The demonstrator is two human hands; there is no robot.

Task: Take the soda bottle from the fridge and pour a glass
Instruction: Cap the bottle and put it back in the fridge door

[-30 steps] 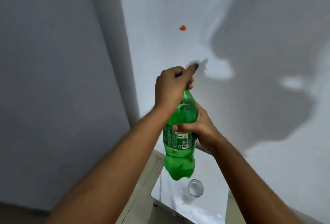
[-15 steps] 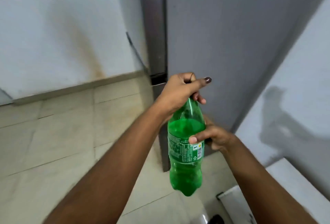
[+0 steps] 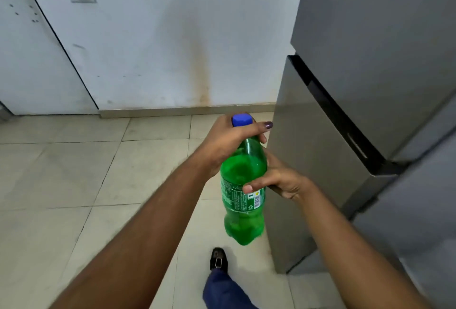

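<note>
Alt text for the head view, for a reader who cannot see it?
Two hands hold a green bottle upright over a tiled floor: the left hand grips around the blue cap, the right hand holds the body. A closed grey fridge stands to the right.

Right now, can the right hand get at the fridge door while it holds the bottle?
Probably not freely. The right hand is wrapped around the green bottle, and the left hand holds its neck under the blue cap. The closed fridge door is just beside it, but one grip must let go first.
</note>
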